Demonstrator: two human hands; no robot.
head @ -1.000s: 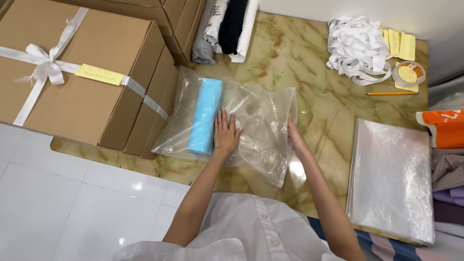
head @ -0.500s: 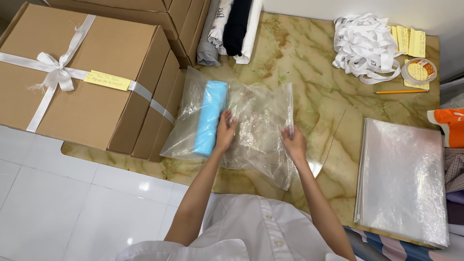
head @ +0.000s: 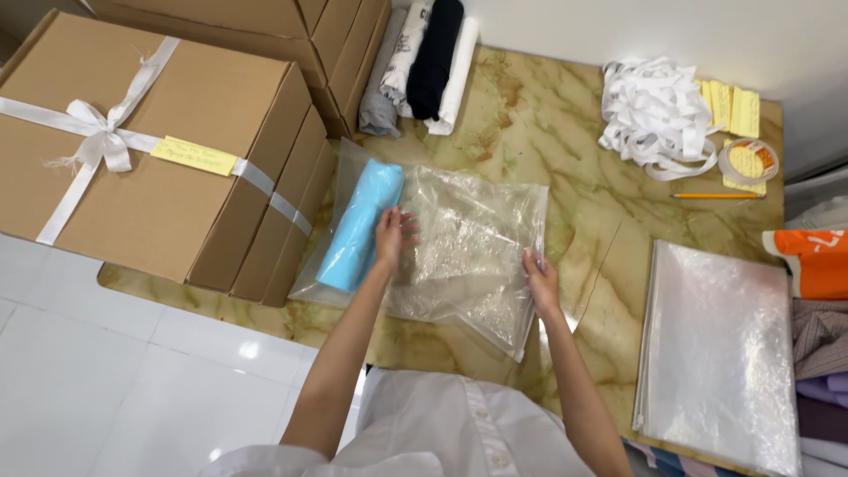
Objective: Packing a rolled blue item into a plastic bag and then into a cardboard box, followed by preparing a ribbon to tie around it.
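**Clear bag with blue roll: pressing flat, open edge held**

Clear plastic bag (head: 459, 252) lies flat on the marble counter (head: 583, 177). Blue roll (head: 358, 225) sits inside it at the 9 o'clock end, long axis running roughly 1 to 7 o'clock, close against the cardboard boxes (head: 177, 159).

Step in hand, as judged: bagging the roll, with the bag being flattened ahead of closing.

Left hand (head: 391, 237): palm down on the film, fingers spread and loose, touching the roll's 3 o'clock side; pressing, not gripping. Forearm comes up from 6 o'clock.

Right hand (head: 539, 281): at the bag's 3 o'clock edge, fingers pinched on the film near its lower corner. Wrist low, arm angled in from 5 o'clock.

Next move likely calls for keeping the roll pinned while the trapped air is worked toward the held edge; the film is slack and wrinkled, so it may slide.

Stack of empty bags (head: 715, 344) lies at 4 o'clock, well apart.
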